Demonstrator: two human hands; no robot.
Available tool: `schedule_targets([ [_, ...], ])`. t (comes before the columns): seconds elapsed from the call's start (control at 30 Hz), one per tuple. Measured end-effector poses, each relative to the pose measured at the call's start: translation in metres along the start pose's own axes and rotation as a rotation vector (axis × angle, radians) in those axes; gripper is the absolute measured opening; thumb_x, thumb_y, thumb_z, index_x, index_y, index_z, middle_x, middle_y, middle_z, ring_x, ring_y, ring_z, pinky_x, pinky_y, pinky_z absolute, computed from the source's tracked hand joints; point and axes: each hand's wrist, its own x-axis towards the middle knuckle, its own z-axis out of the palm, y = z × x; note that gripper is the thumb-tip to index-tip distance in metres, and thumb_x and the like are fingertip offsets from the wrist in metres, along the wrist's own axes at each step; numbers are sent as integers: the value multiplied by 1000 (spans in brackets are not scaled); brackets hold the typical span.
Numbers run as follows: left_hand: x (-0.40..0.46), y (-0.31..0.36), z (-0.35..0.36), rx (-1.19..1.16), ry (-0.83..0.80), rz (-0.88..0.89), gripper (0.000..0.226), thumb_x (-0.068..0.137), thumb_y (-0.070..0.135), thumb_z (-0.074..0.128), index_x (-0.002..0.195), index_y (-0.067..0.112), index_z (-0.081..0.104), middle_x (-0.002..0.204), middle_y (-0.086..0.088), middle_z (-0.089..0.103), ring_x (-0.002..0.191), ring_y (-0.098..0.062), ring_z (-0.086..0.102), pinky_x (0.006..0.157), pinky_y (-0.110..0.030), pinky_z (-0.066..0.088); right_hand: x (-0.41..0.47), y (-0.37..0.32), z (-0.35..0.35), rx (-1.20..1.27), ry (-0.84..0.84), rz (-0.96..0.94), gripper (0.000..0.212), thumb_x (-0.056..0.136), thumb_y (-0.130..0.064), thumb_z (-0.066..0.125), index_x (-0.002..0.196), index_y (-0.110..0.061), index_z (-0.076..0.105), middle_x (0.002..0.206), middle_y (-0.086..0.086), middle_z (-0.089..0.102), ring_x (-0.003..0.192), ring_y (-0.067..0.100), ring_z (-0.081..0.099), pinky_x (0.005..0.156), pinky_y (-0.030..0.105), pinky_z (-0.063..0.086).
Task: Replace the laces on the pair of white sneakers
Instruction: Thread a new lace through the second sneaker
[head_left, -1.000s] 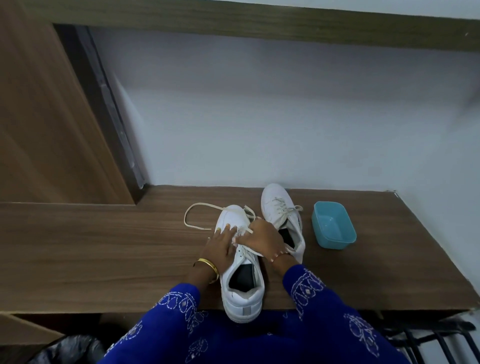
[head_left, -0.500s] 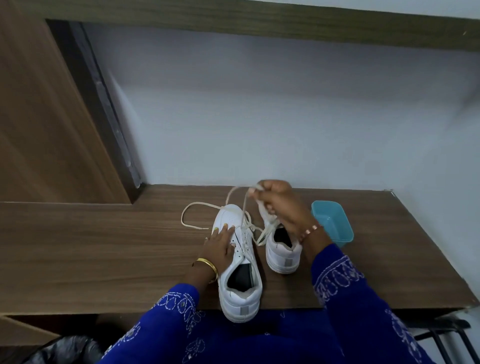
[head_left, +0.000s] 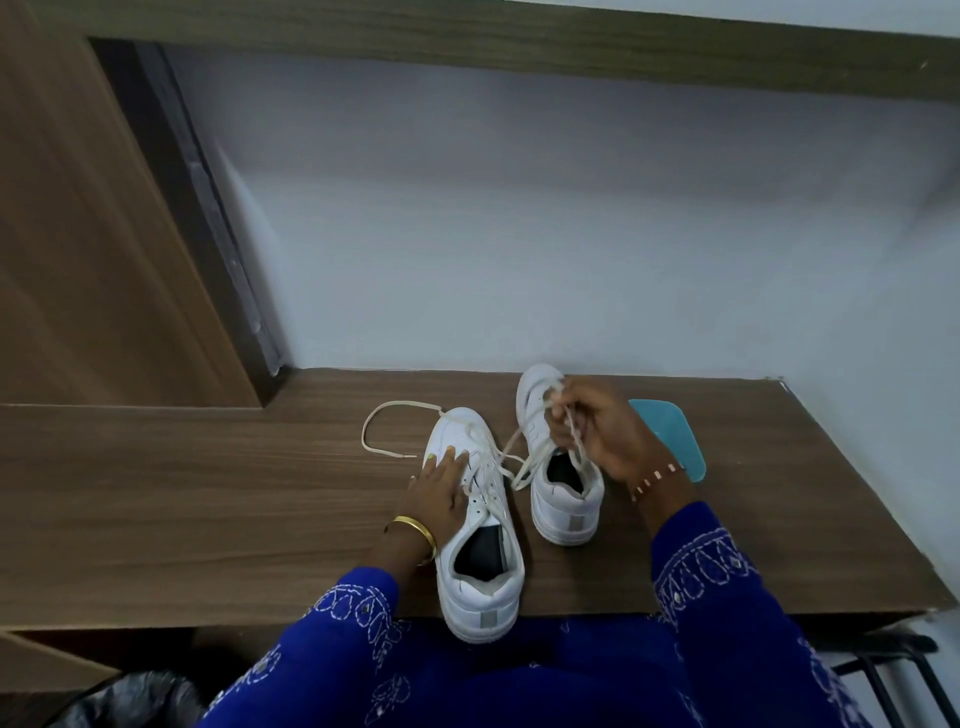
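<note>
Two white sneakers stand on the wooden desk, toes pointing away from me. The near sneaker sits at the desk's front edge, its heel slightly over it. My left hand rests flat on its left side with straight fingers. A cream lace runs from this shoe's eyelets, looping out on the desk to the left. Its other end rises to my right hand, which pinches the lace above the far sneaker. The far sneaker's own lace sits partly hidden under that hand.
A light blue plastic tub stands just right of my right hand, half hidden by it. A white wall closes off the back of the desk, a wooden panel the left. A black bag lies on the floor at lower left.
My right hand left the near sneaker's tongue, rose with the lace end, and now holds it over the far sneaker. My left hand stayed on the near sneaker.
</note>
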Motion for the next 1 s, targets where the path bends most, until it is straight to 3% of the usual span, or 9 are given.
schedule_targets([
  [0.17, 1, -2, 3, -11, 8, -5, 67, 83, 39, 11, 148, 23, 7, 157, -2, 2, 145, -24, 0, 115, -48, 12, -14, 20, -15, -1060, -293, 408, 22, 84, -14, 59, 62, -14, 63, 63, 5, 56, 48, 11, 47, 53, 21, 41],
  [0.27, 1, -2, 3, -20, 10, -4, 65, 86, 40, 12, 148, 23, 7, 157, -3, 3, 145, -24, 0, 116, -47, 12, -15, 31, -12, -1210, -290, 591, 24, 86, -25, 62, 70, -6, 63, 63, 4, 60, 45, 8, 55, 57, 23, 50],
  [0.37, 1, -1, 3, -31, 24, -1, 72, 78, 40, 10, 148, 22, 9, 157, -4, 5, 145, -25, 2, 115, -47, 14, -10, 35, -4, -1417, -286, 493, 39, 84, -37, 63, 64, -5, 59, 62, 4, 53, 53, 10, 47, 62, 26, 42],
  [0.43, 1, -2, 4, -34, 31, 2, 73, 77, 39, 10, 148, 22, 10, 157, -4, 6, 145, -26, 2, 115, -47, 15, -8, 36, 8, -1426, -252, 397, 40, 85, -37, 62, 57, -11, 52, 57, 1, 47, 54, 11, 45, 64, 27, 40],
  [0.57, 1, -1, 2, -40, 25, 1, 73, 77, 39, 12, 148, 21, 10, 157, -4, 5, 145, -26, 2, 116, -43, 14, 4, 51, 32, -1367, -82, 215, 30, 88, -25, 56, 67, -4, 54, 63, 5, 46, 68, 18, 48, 52, 21, 34],
  [0.67, 0, 0, -1, -62, 30, 12, 62, 88, 35, 17, 148, 20, 12, 157, -6, 7, 144, -27, 4, 115, -39, 14, 23, 71, 39, -1264, 68, 120, 26, 86, -12, 51, 61, -4, 50, 67, 11, 54, 73, 27, 57, 62, 27, 45],
  [0.77, -2, 0, -4, -135, 43, 40, 53, 97, 21, 31, 147, 15, 14, 156, -7, 10, 144, -26, 5, 114, -31, 10, 38, 81, 42, -1254, 180, 81, 36, 86, -9, 46, 53, -12, 35, 61, 5, 43, 71, 24, 50, 64, 28, 39],
  [0.9, -3, -4, -9, -238, 46, 18, 59, 94, 27, 36, 147, 10, 17, 154, -8, 19, 144, -25, 11, 113, -30, 16, 55, 86, 43, -1197, 335, 138, 31, 87, -15, 51, 59, -13, 37, 62, 0, 42, 72, 22, 48, 64, 29, 39],
  [1.0, -3, -6, -12, -299, 57, 3, 57, 94, 21, 45, 145, 11, 23, 152, -9, 26, 142, -25, 19, 112, -31, 21, 61, 89, 44, -1140, 373, 158, 20, 86, -26, 59, 88, -7, 55, 87, 8, 60, 86, 27, 58, 70, 31, 42],
])
